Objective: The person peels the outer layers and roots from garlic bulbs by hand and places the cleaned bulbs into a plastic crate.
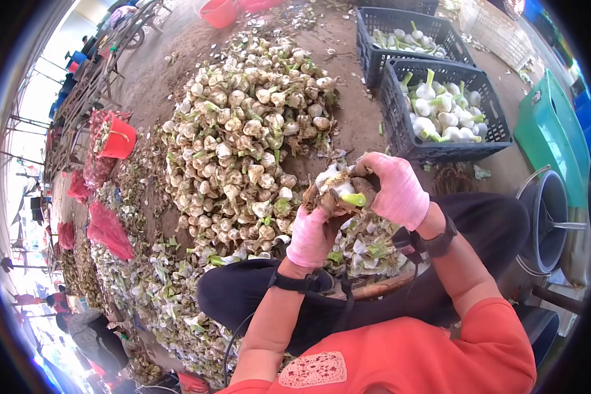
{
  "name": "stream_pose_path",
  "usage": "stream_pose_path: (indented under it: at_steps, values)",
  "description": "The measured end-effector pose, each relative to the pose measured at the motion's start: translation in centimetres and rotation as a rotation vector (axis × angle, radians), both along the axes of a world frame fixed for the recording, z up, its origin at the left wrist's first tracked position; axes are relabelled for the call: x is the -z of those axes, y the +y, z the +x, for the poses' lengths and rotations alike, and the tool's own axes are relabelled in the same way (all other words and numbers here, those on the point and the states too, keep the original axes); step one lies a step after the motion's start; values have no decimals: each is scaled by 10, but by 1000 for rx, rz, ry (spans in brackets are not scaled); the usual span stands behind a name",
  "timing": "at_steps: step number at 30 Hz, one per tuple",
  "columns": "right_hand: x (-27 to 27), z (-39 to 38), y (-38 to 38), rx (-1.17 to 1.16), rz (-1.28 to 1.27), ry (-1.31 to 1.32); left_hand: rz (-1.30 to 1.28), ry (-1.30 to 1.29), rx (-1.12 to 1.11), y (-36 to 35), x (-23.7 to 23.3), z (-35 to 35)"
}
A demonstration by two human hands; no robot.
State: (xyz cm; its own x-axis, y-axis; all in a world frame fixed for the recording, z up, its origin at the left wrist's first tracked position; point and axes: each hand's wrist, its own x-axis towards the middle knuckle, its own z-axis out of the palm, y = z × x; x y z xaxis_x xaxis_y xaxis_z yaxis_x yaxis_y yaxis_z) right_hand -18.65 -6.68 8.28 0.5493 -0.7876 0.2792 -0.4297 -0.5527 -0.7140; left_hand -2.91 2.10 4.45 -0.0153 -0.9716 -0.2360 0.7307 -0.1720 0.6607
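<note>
A garlic bulb [338, 181] with a cut green stem is held up in front of my lap, its outer skin ragged and partly loose. My left hand [310, 235], wrapped in pink cloth, grips the bulb from below and from the left. From the right, my right hand [395, 189], in the same pink wrap, bends its fingers against the bulb and its skin. Whether a tool is between the fingers is hidden. Beyond my hands lies a big heap of unpeeled garlic bulbs [243, 131]. Peeled skins [368, 249] lie beneath my hands.
A dark crate [486, 141] of cleaned white garlic stands to the right, with a second dark crate [368, 59] behind it. Farther right are a green tub [538, 125] and a grey bucket [545, 230]. At left, a red bucket [118, 139] sits near more husks [157, 289].
</note>
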Motion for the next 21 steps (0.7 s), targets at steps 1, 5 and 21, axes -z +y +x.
stream_pose_path:
  at_steps: [1,5,21]
  values:
    - [-4,0,-2,-22,75,-10,0,46,42,-2,-1,3]
    - [3,-2,-13,-60,162,32,139,124,167,3,-11,7]
    - [2,-22,-15,-234,1047,-447,-112,-215,126,2,3,6]
